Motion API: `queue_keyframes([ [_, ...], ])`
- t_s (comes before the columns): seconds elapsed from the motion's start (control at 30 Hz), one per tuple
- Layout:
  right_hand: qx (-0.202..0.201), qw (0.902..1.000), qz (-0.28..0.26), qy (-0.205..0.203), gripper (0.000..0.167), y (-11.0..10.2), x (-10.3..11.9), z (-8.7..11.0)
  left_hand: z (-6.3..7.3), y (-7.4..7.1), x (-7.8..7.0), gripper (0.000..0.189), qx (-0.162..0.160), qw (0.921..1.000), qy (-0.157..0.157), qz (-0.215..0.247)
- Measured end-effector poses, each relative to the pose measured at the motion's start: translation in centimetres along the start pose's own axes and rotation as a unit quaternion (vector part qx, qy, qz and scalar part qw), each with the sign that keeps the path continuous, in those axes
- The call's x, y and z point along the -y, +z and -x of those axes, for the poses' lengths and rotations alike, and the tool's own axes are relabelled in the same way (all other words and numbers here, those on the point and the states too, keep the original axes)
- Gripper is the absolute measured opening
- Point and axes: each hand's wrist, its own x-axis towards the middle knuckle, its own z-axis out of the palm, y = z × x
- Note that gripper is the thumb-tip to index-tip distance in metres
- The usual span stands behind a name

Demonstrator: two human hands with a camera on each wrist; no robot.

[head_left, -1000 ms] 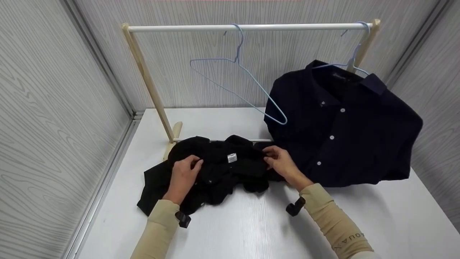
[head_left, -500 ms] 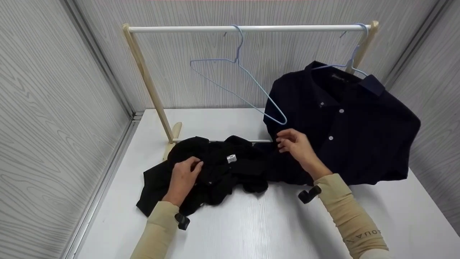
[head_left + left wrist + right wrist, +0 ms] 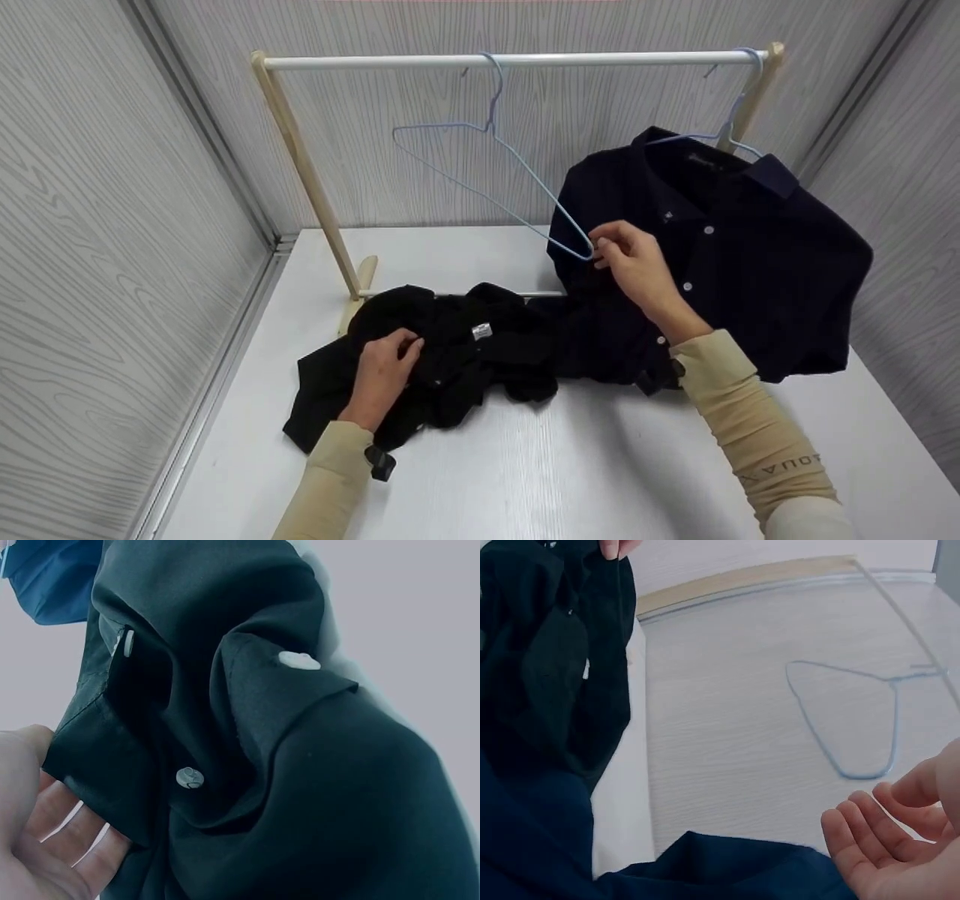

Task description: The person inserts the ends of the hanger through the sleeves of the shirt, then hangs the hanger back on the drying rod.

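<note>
My left hand [image 3: 381, 379] pinches the edge of a crumpled black shirt [image 3: 517, 346] lying on the table. In the left wrist view, the thumb and fingers hold a flap of cloth near a white button [image 3: 190, 778]. A white label shows on the shirt in the head view. My right hand [image 3: 641, 274] is raised beside the lower right corner of a bare blue wire hanger [image 3: 492, 126]. The right wrist view has the bent, loose fingers [image 3: 847, 836] right below that hanger corner, with nothing gripped between them.
A clothes rack with wooden legs [image 3: 304, 169] and a white rail [image 3: 600, 58] stands on the white table [image 3: 510, 480]. At its right end, a navy buttoned shirt [image 3: 772, 262] hangs on another blue hanger, behind my right forearm. Wood-grain panels [image 3: 112, 150] enclose the table.
My right hand has let go of the black shirt's right side and moved up to the hanger's lower corner. The left hand keeps its pinch on the shirt and stays in place.
</note>
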Motion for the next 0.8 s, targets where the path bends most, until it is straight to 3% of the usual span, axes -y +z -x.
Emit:
queue_keyframes([
  [0.17,-0.010,0.9974,0.062,-0.036,0.021,0.9,1.6,-0.8,0.0,0.1,0.1,0.013,0.002,1.0000,-0.001,0.003],
  [0.37,-0.002,0.9876,0.144,-0.061,0.020,1.9,3.0,-1.4,0.2,0.2,0.1,0.012,-0.002,1.0000,0.006,-0.001],
  [0.6,0.043,0.9857,0.158,-0.038,0.017,2.4,3.9,-1.5,0.1,0.3,0.1,0.009,-0.007,0.9999,0.013,0.002],
  [0.8,0.049,0.9855,0.158,-0.036,0.015,2.5,4.1,-1.6,0.2,0.3,0.2,0.007,-0.008,0.9999,0.015,0.000],
])
